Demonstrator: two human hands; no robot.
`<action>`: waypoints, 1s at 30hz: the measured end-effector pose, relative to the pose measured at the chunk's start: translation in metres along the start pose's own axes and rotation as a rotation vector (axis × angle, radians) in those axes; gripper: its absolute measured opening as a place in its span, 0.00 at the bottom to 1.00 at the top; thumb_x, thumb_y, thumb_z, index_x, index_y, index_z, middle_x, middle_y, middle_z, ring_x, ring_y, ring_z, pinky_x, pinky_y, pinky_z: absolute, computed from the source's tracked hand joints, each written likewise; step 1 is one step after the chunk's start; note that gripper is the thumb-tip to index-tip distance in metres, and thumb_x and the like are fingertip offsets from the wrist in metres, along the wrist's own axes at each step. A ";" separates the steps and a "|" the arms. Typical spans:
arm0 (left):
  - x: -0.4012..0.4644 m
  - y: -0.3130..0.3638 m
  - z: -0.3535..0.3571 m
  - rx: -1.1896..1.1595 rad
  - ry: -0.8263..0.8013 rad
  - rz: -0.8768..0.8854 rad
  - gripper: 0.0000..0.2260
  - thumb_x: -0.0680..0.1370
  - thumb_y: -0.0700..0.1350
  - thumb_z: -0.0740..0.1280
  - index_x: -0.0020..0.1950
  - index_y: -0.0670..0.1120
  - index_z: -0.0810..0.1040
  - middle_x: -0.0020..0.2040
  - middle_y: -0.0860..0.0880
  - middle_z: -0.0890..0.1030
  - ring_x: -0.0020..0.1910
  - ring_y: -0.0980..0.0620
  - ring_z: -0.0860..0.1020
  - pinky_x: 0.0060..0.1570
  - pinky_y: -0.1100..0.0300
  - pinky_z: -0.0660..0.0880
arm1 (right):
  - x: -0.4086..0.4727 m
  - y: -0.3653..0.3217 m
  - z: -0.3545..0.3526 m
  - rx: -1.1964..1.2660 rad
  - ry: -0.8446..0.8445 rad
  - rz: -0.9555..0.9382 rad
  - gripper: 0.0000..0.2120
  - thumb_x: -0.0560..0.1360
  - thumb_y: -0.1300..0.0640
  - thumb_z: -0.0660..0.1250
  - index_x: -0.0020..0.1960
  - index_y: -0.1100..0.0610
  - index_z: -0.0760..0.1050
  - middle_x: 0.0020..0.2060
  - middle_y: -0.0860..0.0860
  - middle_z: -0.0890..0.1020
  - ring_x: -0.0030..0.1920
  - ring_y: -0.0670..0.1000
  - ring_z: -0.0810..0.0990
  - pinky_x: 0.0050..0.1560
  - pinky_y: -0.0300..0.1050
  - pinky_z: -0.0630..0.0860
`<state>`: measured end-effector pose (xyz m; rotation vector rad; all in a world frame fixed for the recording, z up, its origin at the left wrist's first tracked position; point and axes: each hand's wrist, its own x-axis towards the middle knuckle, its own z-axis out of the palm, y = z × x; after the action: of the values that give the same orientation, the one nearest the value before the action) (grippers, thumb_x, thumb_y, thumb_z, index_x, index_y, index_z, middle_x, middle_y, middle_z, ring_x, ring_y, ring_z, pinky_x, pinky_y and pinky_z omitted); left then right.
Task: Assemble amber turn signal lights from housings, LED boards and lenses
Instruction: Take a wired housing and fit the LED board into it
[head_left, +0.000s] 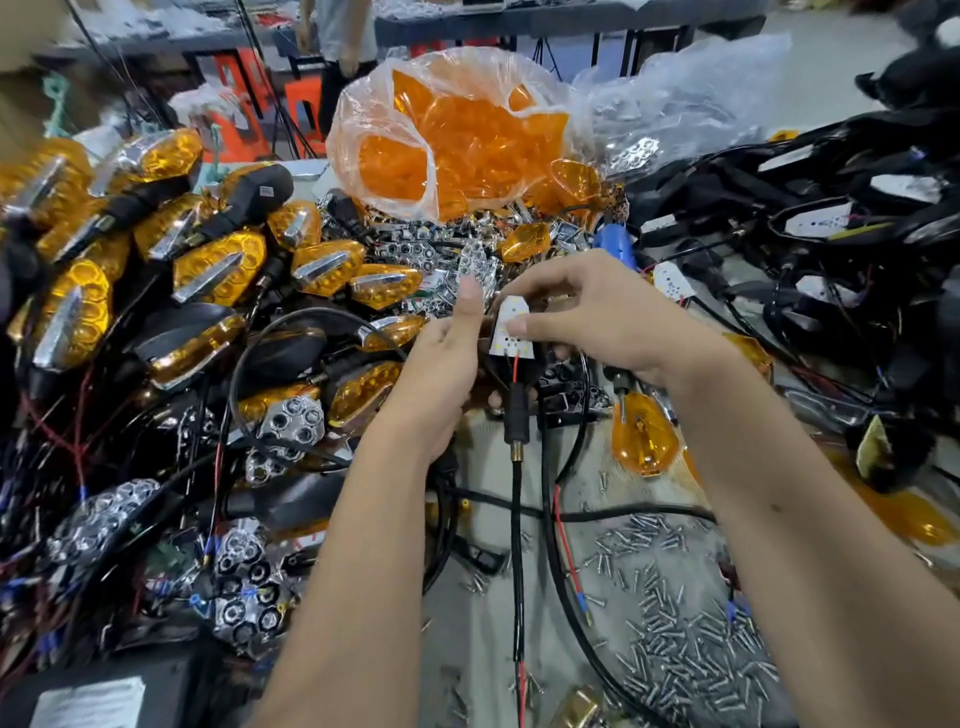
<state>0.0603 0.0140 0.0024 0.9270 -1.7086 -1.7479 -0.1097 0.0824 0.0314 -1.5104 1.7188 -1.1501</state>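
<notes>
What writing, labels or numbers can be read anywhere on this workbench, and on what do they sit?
No text here can be read.
Small label on the black housing in the left pile: printed lines, too blurred to read.
White sheet on the black box at the bottom left corner: grey lines of print, too small and blurred.
White LED board, held between the left hand and right hand: only LED dots, no legible marking.
</notes>
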 end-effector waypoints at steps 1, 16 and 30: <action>-0.002 -0.001 0.000 -0.004 -0.003 0.008 0.31 0.77 0.73 0.57 0.50 0.49 0.88 0.46 0.42 0.87 0.37 0.46 0.83 0.30 0.59 0.76 | -0.001 0.003 0.000 0.026 0.014 -0.002 0.07 0.76 0.58 0.77 0.54 0.50 0.85 0.46 0.48 0.86 0.37 0.43 0.81 0.37 0.38 0.78; -0.004 -0.009 0.024 -0.076 0.006 0.219 0.08 0.85 0.41 0.66 0.62 0.39 0.78 0.46 0.42 0.84 0.36 0.43 0.84 0.37 0.50 0.84 | 0.008 0.020 -0.002 0.277 0.301 -0.031 0.05 0.76 0.51 0.75 0.42 0.50 0.87 0.38 0.56 0.84 0.36 0.50 0.78 0.31 0.39 0.74; -0.001 -0.010 0.028 -0.033 -0.095 0.161 0.09 0.84 0.35 0.62 0.63 0.38 0.74 0.34 0.49 0.69 0.21 0.60 0.63 0.22 0.69 0.60 | 0.001 0.026 0.001 0.315 0.460 -0.131 0.06 0.74 0.56 0.77 0.47 0.49 0.80 0.40 0.50 0.86 0.31 0.50 0.79 0.31 0.42 0.76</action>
<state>0.0403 0.0333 -0.0087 0.6822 -1.7565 -1.7322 -0.1215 0.0813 0.0080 -1.2418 1.6268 -1.8542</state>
